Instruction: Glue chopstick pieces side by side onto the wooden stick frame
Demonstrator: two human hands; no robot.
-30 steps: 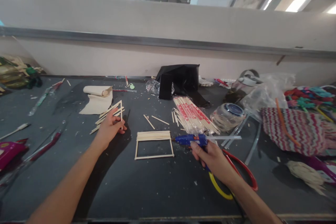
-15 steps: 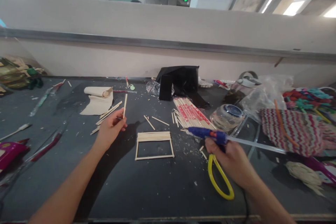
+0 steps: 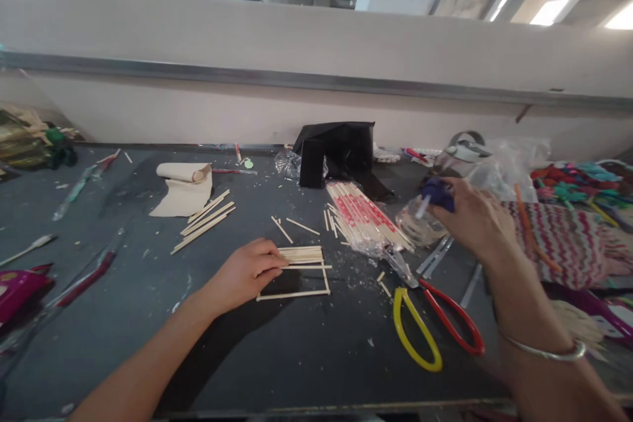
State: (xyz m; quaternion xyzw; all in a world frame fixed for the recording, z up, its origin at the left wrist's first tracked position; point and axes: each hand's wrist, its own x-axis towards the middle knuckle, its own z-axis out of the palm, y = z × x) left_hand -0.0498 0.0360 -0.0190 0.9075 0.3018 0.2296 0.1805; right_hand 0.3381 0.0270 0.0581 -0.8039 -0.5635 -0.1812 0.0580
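Observation:
My left hand (image 3: pixel 248 270) pinches a thin wooden stick (image 3: pixel 314 267) and lays it across a small rectangular stick frame (image 3: pixel 297 295), just below the row of sticks (image 3: pixel 304 252) along its far side. The fingers cover the frame's left end. Over at the right, my right hand (image 3: pixel 477 221) is closed around a blue-purple hot glue gun (image 3: pixel 438 194), raised above a clear plastic container (image 3: pixel 418 224). The glue gun's nozzle is hidden from view. Scissors (image 3: pixel 399 266) with yellow and red handles lie between the frame and my right arm.
Several loose sticks (image 3: pixel 204 223) lie left of the frame, near a roll of beige cloth (image 3: pixel 182 192). Behind it is a packet of sticks (image 3: pixel 363 211). A black object (image 3: pixel 312 163) stands by the wall. Striped knit fabric (image 3: pixel 539 231) lies to the right.
My left hand has carried its stick from above the loose sticks rightward and down onto the frame. My right hand has moved the glue gun up and right, uncovering the scissors' red handle.

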